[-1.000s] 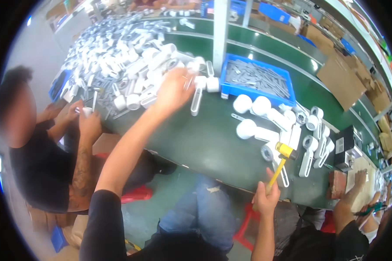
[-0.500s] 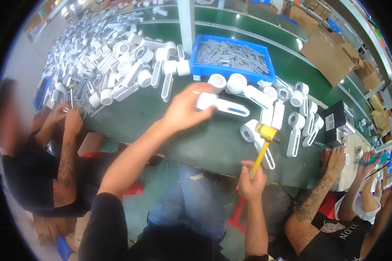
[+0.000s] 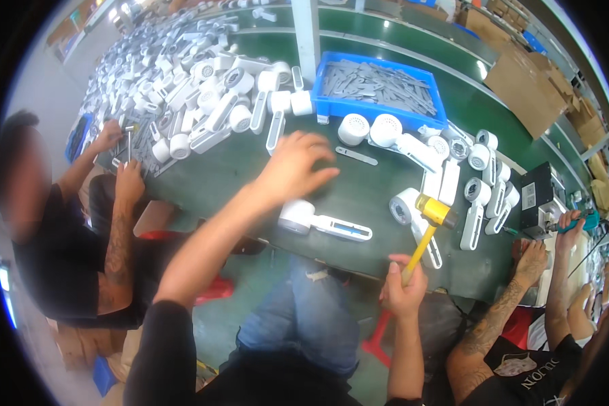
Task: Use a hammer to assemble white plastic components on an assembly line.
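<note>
My left hand [image 3: 292, 170] is held over the table with its fingers apart and nothing in them. Just below it, close to the near edge, lies a white fan-like housing [image 3: 342, 228] with a round head and a slotted handle. A single grey strip [image 3: 356, 156] rests on the green table beyond my fingertips. My right hand [image 3: 404, 287] grips a mallet [image 3: 421, 245] by its yellow handle, head upward. Behind the mallet head is another white housing [image 3: 404, 206], partly hidden by it.
A blue tray [image 3: 379, 116] of grey strips stands at the back. White housings [image 3: 206, 98] are heaped at the left, and several more [image 3: 477, 210] lie at the right beside a black box [image 3: 541, 199]. Co-workers' hands [image 3: 130, 181] work at the left and at the right [image 3: 531, 260].
My left hand has let go of the white housing, which now lies nearer the table's front edge. The grey strip has come into sight. My right hand still holds the mallet.
</note>
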Tool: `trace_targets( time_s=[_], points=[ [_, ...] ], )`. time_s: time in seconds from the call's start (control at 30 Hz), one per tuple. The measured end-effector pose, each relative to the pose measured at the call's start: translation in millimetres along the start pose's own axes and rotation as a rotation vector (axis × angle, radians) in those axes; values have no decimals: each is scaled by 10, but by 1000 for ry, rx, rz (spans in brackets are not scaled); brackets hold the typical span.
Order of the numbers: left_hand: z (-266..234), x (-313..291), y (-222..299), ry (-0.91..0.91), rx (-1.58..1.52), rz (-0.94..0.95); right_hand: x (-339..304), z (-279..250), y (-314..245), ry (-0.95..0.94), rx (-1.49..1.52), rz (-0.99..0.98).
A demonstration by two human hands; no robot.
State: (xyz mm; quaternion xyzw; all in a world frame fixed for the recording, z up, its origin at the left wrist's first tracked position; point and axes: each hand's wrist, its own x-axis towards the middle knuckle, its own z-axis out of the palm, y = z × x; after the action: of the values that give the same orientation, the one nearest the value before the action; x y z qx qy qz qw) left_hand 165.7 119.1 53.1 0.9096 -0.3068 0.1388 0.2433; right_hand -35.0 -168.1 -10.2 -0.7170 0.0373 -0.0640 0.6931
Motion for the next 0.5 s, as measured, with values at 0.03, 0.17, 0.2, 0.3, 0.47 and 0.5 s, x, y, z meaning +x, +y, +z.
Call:
trace_targets(
  time_s=[0.03, 0.17, 0.2, 0.3, 0.47, 0.5],
  points=[
    [153, 235, -163, -31, 6, 81, 0, -3, -12, -1, 10, 22],
    [518, 526, -448, -187, 40, 81, 17, 17, -5, -11, 45, 56],
    [497, 496, -487, -181, 44, 86, 36, 13, -3, -9, 46, 47],
    [314, 295, -352, -113, -105, -7, 14, -28, 46, -14, 19, 59],
    [-330, -398, 599, -123, -280, 219, 72, 235, -208, 104, 167, 29],
    [-377, -513, 763, -161, -297, 177, 38, 341, -345, 90, 218, 47]
  ],
)
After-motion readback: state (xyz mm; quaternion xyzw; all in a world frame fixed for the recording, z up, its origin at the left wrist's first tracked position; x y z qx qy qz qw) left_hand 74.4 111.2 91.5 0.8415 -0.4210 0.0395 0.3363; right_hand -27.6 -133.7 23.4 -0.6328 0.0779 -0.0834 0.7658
